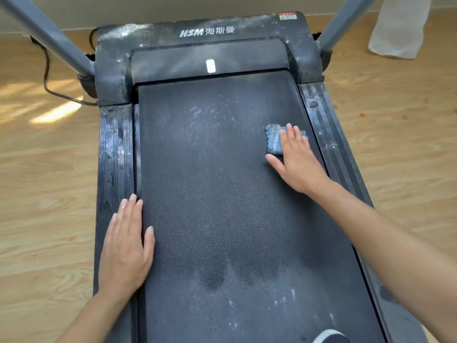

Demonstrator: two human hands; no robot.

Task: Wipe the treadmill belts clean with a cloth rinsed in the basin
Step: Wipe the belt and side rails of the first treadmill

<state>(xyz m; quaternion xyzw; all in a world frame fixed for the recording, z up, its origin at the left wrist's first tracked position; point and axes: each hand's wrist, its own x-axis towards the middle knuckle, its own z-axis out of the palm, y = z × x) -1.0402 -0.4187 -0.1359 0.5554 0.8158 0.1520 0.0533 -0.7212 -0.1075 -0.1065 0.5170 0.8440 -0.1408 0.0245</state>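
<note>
The black treadmill belt (217, 184) runs down the middle of the view, dusty with pale smears near the top and bottom and a darker damp patch low in the middle. A folded blue cloth (273, 139) lies on the belt's right side. My right hand (296, 159) presses flat on the cloth with straight fingers, covering its right half. My left hand (126, 243) rests flat, fingers straight, across the left side rail (115, 149) and the belt's left edge. No basin is in view.
The motor cover (210, 40) with white lettering sits at the belt's far end. Grey uprights (47, 35) (346, 21) rise at both sides. A black cable (49, 87) lies on the wooden floor left; a white bag (398, 28) stands far right. A shoe tip (331, 336) shows at the bottom.
</note>
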